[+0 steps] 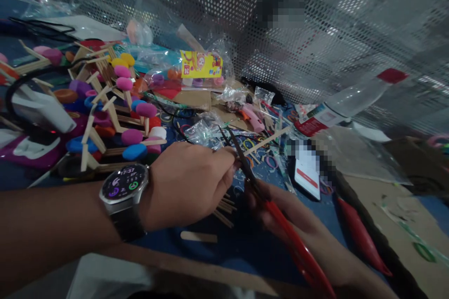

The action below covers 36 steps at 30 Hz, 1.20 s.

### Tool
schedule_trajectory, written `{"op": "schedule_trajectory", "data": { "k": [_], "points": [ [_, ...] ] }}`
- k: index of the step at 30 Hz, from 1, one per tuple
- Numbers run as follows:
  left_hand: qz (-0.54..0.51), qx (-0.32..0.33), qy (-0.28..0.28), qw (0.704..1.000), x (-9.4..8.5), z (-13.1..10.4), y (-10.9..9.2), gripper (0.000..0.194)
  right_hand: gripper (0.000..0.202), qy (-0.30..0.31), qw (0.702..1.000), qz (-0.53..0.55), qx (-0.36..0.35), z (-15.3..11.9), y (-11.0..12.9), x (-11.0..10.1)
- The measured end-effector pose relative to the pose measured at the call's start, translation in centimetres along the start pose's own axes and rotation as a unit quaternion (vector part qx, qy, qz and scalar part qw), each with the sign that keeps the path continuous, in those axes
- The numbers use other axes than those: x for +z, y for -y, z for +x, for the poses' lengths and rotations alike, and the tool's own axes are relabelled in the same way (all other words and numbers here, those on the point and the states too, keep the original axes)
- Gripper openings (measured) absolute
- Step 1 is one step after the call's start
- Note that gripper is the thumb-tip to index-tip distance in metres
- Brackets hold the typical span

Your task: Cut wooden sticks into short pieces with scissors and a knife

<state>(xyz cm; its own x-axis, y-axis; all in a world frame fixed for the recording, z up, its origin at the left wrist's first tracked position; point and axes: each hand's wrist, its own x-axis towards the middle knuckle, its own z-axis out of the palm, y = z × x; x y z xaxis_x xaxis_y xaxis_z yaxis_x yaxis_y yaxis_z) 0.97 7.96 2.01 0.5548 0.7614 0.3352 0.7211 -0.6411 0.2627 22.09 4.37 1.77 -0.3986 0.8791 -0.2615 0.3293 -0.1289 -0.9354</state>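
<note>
My left hand (189, 182), with a smartwatch on its wrist, is closed in a pinch. A thin wooden stick (268, 141) runs up and right from those fingertips, passing behind the blades; its held end is hidden. My right hand (294, 219) grips a pair of scissors (280, 217) with red handles. The dark blades point up and left, slightly apart at the tips, right beside my left fingertips. Below the hands, several wooden sticks (224, 208) lie on the blue table, with a cut craft stick (199, 237) nearer me.
At left is a pile of craft-stick pieces with coloured foam ovals (135, 152). A bottle with a red cap (336, 107) leans at right, near a phone (307, 170). Farther back are a yellow packet (201, 64), a pink glue gun (253, 118) and a perforated metal panel (224, 14).
</note>
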Motion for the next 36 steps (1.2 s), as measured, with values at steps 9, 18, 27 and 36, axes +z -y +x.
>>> {"op": "schedule_trajectory", "data": {
  "k": [9,18,27,36],
  "points": [
    [-0.039,0.006,0.006,0.999,0.2,0.2,0.3,0.03,0.041,-0.013,1.0,-0.028,-0.004,-0.7,-0.4,-0.2],
    [-0.06,-0.014,0.037,0.997,0.1,0.1,0.1,0.034,0.045,0.009,0.999,-0.034,0.006,-0.4,0.3,0.1],
    [-0.111,-0.049,0.059,0.991,0.0,0.1,-0.1,0.034,0.042,-0.018,0.999,-0.029,0.002,0.1,-0.2,0.2],
    [-0.14,-0.044,0.025,0.989,0.4,0.1,0.2,0.034,0.025,-0.064,0.981,-0.173,-0.066,0.0,-1.2,0.0]
  ]
}}
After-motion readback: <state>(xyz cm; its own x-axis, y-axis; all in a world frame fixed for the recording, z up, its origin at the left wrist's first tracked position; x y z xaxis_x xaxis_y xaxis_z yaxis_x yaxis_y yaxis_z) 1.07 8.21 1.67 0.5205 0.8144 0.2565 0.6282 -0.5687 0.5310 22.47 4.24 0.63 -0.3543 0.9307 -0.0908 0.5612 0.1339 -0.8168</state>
